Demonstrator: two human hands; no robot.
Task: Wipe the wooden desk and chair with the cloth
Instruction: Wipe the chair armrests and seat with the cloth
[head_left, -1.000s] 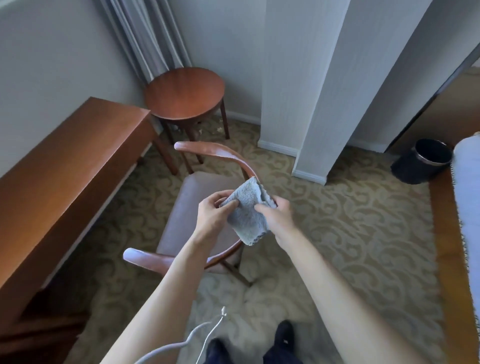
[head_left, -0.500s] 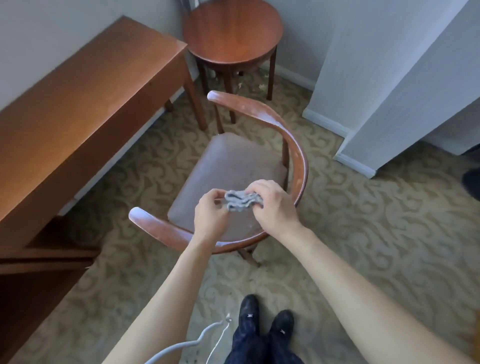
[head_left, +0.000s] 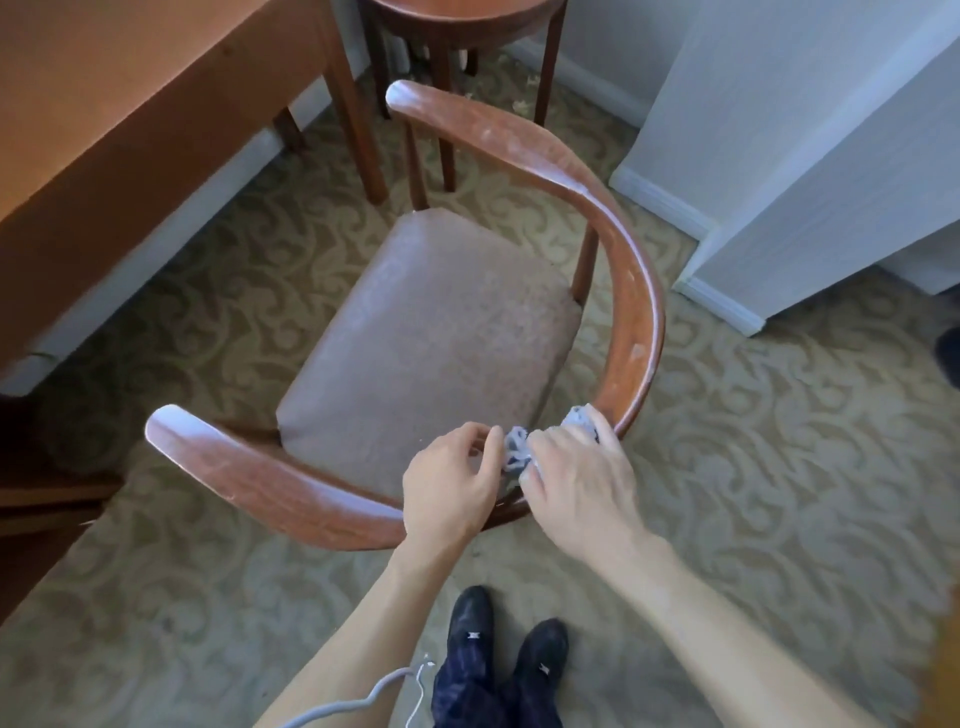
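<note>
A wooden chair (head_left: 631, 270) with a curved, dusty back rail and a padded brown seat stands in front of me. The grey cloth (head_left: 517, 452) is bunched up on the rail's near bend. My right hand (head_left: 576, 478) covers most of the cloth and presses it onto the rail. My left hand (head_left: 449, 483) pinches the cloth's left end with curled fingers. The wooden desk (head_left: 104, 104) stands along the wall at the upper left.
A round wooden side table (head_left: 457, 21) stands behind the chair. White wall corners with baseboards (head_left: 727, 306) are at the right. Patterned carpet covers the floor. My dark shoes (head_left: 504, 634) and a grey cable (head_left: 363, 701) are at the bottom.
The cloth went from spread open in both hands to bunched up and lowered onto the chair's back rail. My view tilted down and closer to the chair.
</note>
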